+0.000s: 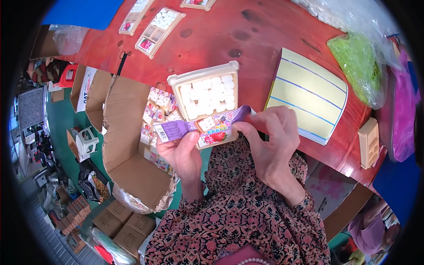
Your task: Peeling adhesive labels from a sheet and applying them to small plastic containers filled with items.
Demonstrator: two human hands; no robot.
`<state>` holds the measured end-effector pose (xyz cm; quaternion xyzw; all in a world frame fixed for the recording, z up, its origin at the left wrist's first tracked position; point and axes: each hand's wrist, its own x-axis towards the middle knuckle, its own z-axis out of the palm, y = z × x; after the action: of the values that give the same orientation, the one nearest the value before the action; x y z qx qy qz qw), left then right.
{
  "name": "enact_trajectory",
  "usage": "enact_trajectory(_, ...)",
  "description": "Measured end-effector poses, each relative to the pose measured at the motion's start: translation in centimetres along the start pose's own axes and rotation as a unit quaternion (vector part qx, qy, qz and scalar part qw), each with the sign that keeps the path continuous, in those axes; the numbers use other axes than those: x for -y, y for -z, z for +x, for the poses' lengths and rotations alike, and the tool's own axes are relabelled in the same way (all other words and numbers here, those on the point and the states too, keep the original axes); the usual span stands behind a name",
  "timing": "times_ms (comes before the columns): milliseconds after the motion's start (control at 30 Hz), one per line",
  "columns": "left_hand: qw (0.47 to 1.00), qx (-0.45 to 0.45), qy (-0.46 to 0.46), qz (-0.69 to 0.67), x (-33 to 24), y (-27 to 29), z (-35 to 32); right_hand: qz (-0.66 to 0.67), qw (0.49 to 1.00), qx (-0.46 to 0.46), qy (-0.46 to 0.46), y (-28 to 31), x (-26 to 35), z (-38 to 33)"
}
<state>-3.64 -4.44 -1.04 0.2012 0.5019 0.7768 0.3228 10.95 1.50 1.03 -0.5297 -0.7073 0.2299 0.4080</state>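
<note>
A cream plastic tray is tilted up in front of me, its large compartment filled with white pillow-shaped pieces. Across its lower part lies a purple printed paper band with a strawberry picture. My left hand is closed at the tray's lower left, thumb pressed on the band and fingers mostly hidden beneath. With thumb and index finger, my right hand pinches the band's right side, whose end curls up. The tray's underside is hidden.
On the red table, similar filled trays lie farther off. A yellow sheet with blue stripes and a green plastic bag lie right, near an empty tray. An open cardboard box with packed trays stands left.
</note>
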Motion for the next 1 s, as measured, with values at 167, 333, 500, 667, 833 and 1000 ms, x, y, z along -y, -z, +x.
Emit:
enact_trajectory(167,0.999,0.024,-0.007,0.044,-0.3,-0.3,-0.2,0.011,0.999,-0.012,-0.043,0.3,0.0,-0.2)
enact_trajectory(333,0.999,0.013,-0.015,0.033,-0.2,-0.7,-0.7,-0.024,0.999,-0.030,-0.033,0.5,0.1,-1.2)
enact_trajectory(500,0.997,0.018,-0.035,0.060,-0.3,-0.6,-0.8,-0.059,0.996,-0.054,0.045,0.4,-0.2,-1.6)
enact_trajectory(667,0.998,-0.008,-0.049,0.048,-0.3,-1.5,-1.1,-0.037,0.986,-0.160,0.028,-0.2,0.2,-1.5)
enact_trajectory(833,0.997,-0.004,-0.056,0.055,-0.3,-0.6,-1.1,-0.009,0.996,-0.048,0.071,-0.2,-0.4,-1.8)
enact_trajectory(1000,0.995,0.008,-0.070,0.069,-0.7,-1.2,-1.5,0.152,0.988,0.023,-0.019,-0.5,-0.2,-2.0)
